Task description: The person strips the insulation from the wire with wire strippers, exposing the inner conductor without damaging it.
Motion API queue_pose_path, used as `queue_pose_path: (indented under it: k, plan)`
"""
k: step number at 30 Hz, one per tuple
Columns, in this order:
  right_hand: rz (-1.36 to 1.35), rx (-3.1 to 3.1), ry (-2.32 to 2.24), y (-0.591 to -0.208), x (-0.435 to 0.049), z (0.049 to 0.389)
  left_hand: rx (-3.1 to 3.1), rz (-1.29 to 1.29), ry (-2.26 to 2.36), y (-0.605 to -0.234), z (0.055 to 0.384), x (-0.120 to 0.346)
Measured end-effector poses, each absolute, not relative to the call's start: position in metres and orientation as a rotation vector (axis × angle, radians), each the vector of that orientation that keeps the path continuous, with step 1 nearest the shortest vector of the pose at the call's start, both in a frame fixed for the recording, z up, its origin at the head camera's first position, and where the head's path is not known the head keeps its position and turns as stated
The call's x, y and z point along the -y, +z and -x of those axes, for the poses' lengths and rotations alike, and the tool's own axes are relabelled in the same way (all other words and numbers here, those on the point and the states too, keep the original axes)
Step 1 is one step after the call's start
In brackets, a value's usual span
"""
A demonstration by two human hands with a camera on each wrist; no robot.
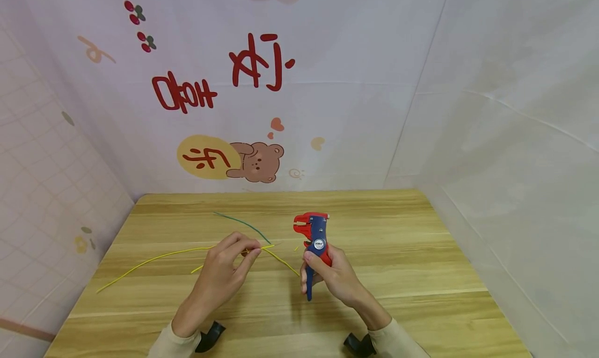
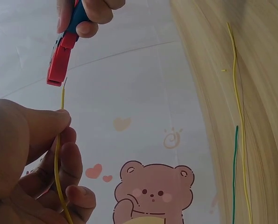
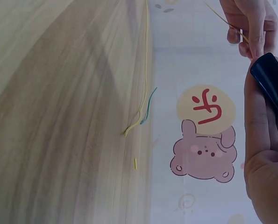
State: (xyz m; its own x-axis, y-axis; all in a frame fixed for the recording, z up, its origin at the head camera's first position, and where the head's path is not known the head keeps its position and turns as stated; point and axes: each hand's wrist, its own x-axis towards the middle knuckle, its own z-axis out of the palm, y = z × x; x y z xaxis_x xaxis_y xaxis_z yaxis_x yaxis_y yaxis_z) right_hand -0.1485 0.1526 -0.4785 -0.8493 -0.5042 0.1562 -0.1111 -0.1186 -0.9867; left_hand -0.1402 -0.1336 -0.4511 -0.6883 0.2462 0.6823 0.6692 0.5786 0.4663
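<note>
My left hand (image 1: 224, 264) pinches a yellow wire (image 2: 58, 170) between thumb and forefinger, a little back from its tip. Bare metal shows at that tip in the left wrist view, right at the stripper's red nose. My right hand (image 1: 340, 277) grips a wire stripper (image 1: 319, 228) with blue and red handles, its head upright and its red jaws facing left toward the wire. In the right wrist view only a dark handle (image 3: 272, 84) of the tool shows, along the palm.
On the wooden table (image 1: 398, 243) lie another long yellow wire (image 1: 154, 256), a thin green wire (image 1: 241, 222) and a tiny yellow offcut (image 2: 224, 70). A white printed sheet (image 1: 355, 114) hangs behind the table, with more at both sides. Black straps (image 1: 210, 337) sit at the wrists.
</note>
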Motion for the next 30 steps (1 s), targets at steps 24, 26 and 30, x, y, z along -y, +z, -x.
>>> queue_pose_path:
  k: [24, 26, 30]
  plan:
    - [0.654, -1.912, -2.026, -0.480, -0.160, 0.151, 2.322, 0.792, -0.993, -0.471, 0.137, 0.131]
    - [0.646, -1.923, -2.024, -0.481, -0.162, 0.151, 2.335, 0.799, -0.996, -0.474, 0.137, 0.130]
    - [0.648, -1.948, -2.023, -0.483, -0.165, 0.152, 2.351, 0.803, -1.004, -0.480, 0.137, 0.131]
